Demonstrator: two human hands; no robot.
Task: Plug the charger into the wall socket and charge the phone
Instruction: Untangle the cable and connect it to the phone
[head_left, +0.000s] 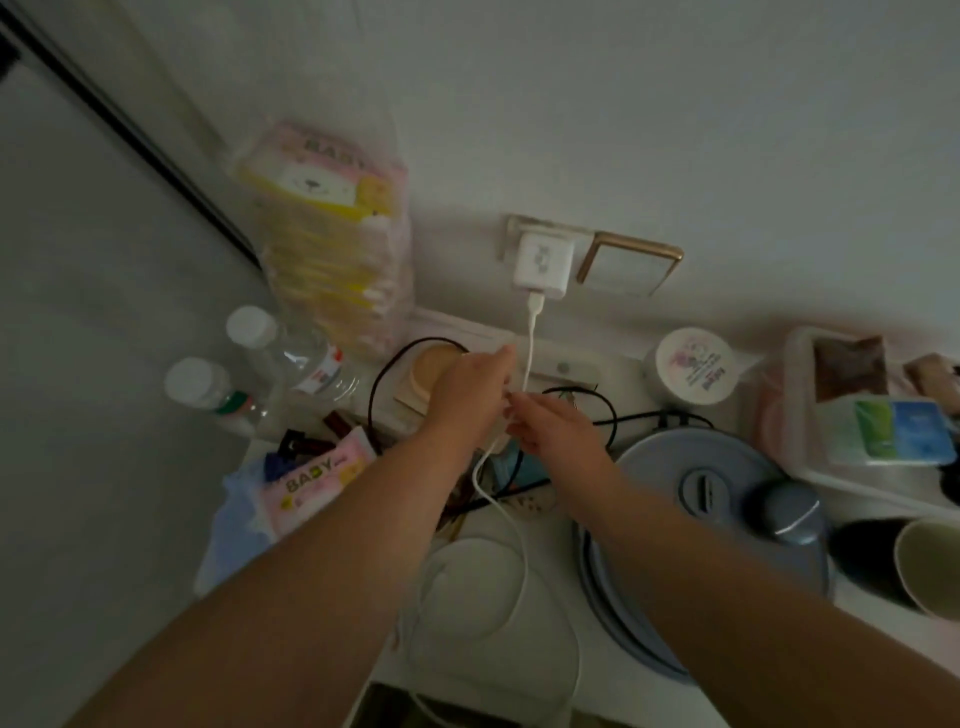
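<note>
Charger (541, 264), a glossy white rounded-square block, is sitting plugged into the wall socket (519, 231), whose pale plate adjoins a gold-rimmed switch plate (631, 265). A smooth white cable (530, 343) is hanging from the charger's underside, passing between both hands and curling in loose loops over the white countertop (498, 571). The left hand (470, 387) is reaching forward with fingers curled; the right hand (550, 428) is meeting it, fingertips pinched close to the cable. Whether either hand is actually gripping the cable cannot be told, since the fingers are hiding the contact. No phone can be made out with certainty; a dark rectangular edge (395, 706) is showing at the bottom of the frame.

A tall stack of soft wipe packs (327, 228), pink and yellow in clear wrap, is leaning against the wall and reading "BABY"; a smaller pink pack (317, 478) is bearing the same word. Two clear plastic bottles (270, 358) with white caps are standing at left. A round white tub (693, 366) with an illegible printed lid is resting at right, beside a blue-grey lidded appliance (701, 488). A translucent bin (862, 410) is holding packets. Thin black cords (597, 410) are tangling behind the hands.
</note>
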